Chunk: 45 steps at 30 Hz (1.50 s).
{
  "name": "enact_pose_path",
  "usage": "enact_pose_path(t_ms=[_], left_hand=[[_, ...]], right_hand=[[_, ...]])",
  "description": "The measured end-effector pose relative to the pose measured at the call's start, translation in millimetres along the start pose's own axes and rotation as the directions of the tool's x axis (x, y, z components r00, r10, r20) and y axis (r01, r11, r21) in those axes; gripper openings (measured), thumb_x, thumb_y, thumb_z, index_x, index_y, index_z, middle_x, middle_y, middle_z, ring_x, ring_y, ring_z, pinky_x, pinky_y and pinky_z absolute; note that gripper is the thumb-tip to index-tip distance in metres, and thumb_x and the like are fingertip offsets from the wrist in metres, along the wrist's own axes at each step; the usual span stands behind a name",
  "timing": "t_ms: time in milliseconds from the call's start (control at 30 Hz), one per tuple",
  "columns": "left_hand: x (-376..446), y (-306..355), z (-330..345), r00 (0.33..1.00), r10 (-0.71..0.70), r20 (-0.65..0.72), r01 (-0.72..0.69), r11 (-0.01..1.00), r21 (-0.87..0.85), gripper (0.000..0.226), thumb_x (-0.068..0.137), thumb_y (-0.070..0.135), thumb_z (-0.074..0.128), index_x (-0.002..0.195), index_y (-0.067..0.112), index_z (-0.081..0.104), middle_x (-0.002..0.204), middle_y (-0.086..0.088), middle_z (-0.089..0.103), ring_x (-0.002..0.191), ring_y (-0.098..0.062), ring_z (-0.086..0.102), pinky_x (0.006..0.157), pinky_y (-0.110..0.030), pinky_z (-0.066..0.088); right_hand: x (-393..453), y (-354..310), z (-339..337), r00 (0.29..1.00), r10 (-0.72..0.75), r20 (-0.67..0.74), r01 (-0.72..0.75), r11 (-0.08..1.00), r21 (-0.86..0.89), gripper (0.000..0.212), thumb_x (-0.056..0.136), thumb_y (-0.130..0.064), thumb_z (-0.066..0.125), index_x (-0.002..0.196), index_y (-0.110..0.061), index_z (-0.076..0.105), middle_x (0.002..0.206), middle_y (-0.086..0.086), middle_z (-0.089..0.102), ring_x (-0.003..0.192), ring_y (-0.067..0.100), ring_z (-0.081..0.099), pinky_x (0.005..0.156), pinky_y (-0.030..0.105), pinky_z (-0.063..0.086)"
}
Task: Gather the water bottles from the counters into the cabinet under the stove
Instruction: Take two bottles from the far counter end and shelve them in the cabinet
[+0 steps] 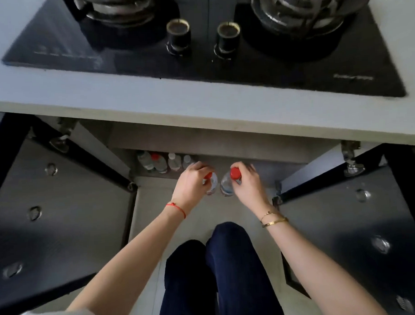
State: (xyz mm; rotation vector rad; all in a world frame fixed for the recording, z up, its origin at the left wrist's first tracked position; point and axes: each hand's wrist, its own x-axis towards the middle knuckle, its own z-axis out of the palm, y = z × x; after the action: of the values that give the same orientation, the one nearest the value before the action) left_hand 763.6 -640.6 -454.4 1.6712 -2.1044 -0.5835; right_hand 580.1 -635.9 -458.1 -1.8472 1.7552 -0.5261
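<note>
Both hands hold a bottle each by the top, fingers curled round the neck. Left hand (191, 182) grips the left bottle (211, 187); its red cap is mostly covered by the fingers. Right hand (247, 183) grips the right bottle (226, 186), whose red cap (235, 173) shows clearly beside the thumb. The two bottles are clear plastic, upright, just beside each other at the near edge of the open cabinet (273, 168) under the stove (197, 53). Contact with the cabinet floor cannot be judged.

Four more bottles (162, 161) stand upright in a row at the far left of the cabinet floor, close together; one has a red cap, the others look pale-capped. They sit left of and slightly beyond the left hand.

Both cabinet doors are swung wide open: left door (56, 211) and right door (361, 222), each dark grey on the inner face with round fittings. White counter (127, 96) runs across above the opening, carrying the black glass stove with two burners and two knobs (203, 37).

Left wrist carries a red string bracelet (176, 208); right wrist carries gold bracelets (273, 218). Knees in dark trousers (218, 276) are near the bottom centre, between the forearms.
</note>
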Motion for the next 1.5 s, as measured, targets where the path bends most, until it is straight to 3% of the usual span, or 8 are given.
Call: enact_pose_path(t_ms=[133,267,533,667,933,1367,1500], left_hand=[[29.8,-45.5,67.1,1.0,0.017,-0.009,-0.017,1.0,-0.002,0.036,0.069,-0.002,0.066,0.102,0.011,0.074,0.106,-0.009,0.07,0.091,-0.032,0.066,0.072,-0.036,0.056],[52.3,-82.1,118.0,0.998,0.06,-0.019,-0.06,0.998,0.007,0.034,0.072,-0.002,0.067,0.102,0.011,0.074,0.106,-0.009,0.07,0.093,-0.03,0.066,0.072,-0.037,0.057],[86.7,-131.6,185.1,0.998,0.063,-0.027,-0.063,0.998,0.003,0.024,0.069,-0.008,0.068,0.09,0.003,0.075,0.097,-0.015,0.069,0.083,-0.034,0.068,0.069,-0.034,0.054],[99.8,-143.4,200.7,0.997,0.065,-0.035,-0.065,0.998,-0.005,0.03,0.071,-0.006,0.069,0.097,0.008,0.075,0.098,-0.013,0.071,0.086,-0.033,0.068,0.072,-0.034,0.055],[119.0,-157.7,212.0,0.999,0.045,0.009,-0.045,0.999,0.002,0.034,0.077,-0.001,0.066,0.106,0.013,0.074,0.105,-0.01,0.073,0.095,-0.031,0.069,0.083,-0.039,0.057],[130.2,-156.1,221.2,1.0,-0.022,0.001,0.022,1.0,0.021,0.035,0.083,0.002,0.062,0.115,0.015,0.07,0.104,-0.013,0.073,0.096,-0.033,0.069,0.084,-0.041,0.058],[131.1,-156.3,222.1,0.998,-0.052,0.033,0.051,0.999,0.011,0.039,0.086,0.005,0.063,0.123,0.015,0.063,0.111,-0.013,0.07,0.104,-0.032,0.066,0.089,-0.041,0.056]], right_hand=[[39.6,50.8,56.8,0.999,-0.032,0.036,0.033,0.998,-0.047,0.028,0.088,-0.012,0.063,0.114,-0.014,0.053,0.113,0.011,0.058,0.107,0.026,0.057,0.078,0.031,0.048],[67.7,94.2,106.1,0.995,-0.09,0.049,0.093,0.994,-0.059,0.028,0.088,-0.01,0.061,0.114,-0.014,0.05,0.114,0.011,0.058,0.112,0.025,0.053,0.088,0.032,0.044],[109.4,147.7,171.6,0.993,-0.107,-0.049,0.102,0.99,-0.099,0.029,0.084,-0.009,0.065,0.112,-0.012,0.055,0.106,0.013,0.064,0.102,0.029,0.056,0.086,0.037,0.05],[130.2,156.1,185.7,0.995,-0.079,-0.063,0.072,0.992,-0.108,0.029,0.084,-0.006,0.063,0.111,-0.011,0.056,0.104,0.016,0.065,0.105,0.033,0.054,0.085,0.039,0.048],[155.4,160.9,196.5,0.999,0.015,-0.031,-0.018,0.993,-0.118,0.036,0.087,-0.008,0.061,0.123,-0.009,0.055,0.122,0.017,0.058,0.121,0.034,0.049,0.097,0.04,0.046],[153.8,160.8,197.1,0.999,0.017,-0.05,-0.024,0.99,-0.141,0.033,0.091,-0.013,0.059,0.124,-0.009,0.053,0.126,0.015,0.057,0.125,0.031,0.046,0.1,0.04,0.044],[152.7,160.3,198.2,0.998,0.016,-0.059,-0.023,0.993,-0.12,0.034,0.091,-0.013,0.06,0.124,-0.01,0.053,0.126,0.014,0.057,0.124,0.031,0.046,0.099,0.042,0.045]])
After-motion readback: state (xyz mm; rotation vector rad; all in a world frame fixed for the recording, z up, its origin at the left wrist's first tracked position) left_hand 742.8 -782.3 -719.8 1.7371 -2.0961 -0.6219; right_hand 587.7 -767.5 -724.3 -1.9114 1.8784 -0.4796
